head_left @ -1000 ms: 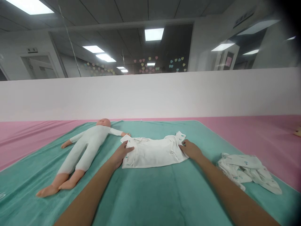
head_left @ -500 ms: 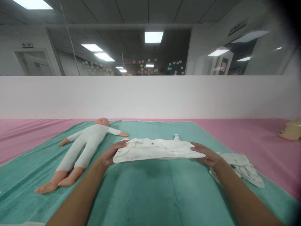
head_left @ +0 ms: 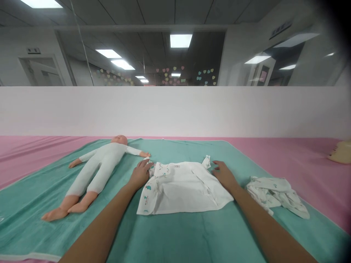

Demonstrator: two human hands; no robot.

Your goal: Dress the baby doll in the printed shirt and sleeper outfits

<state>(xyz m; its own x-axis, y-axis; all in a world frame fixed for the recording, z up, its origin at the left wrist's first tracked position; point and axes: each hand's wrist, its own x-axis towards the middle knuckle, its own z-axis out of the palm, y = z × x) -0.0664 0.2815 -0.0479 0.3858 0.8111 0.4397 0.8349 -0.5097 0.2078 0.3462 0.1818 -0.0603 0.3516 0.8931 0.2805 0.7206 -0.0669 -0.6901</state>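
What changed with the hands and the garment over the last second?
The white printed baby garment went from a narrow band held at both ends to lying spread flat, opened toward the person. The left hand and right hand released the ends and now rest at its upper corners. The doll and crumpled garment stayed put.

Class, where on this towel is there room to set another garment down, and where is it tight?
Teal towel lies open in front of the white baby garment, between the left forearm and right forearm, and behind the crumpled garment. It is crowded at the left hand, wedged between the white baby garment and the manikin's outstretched hand.
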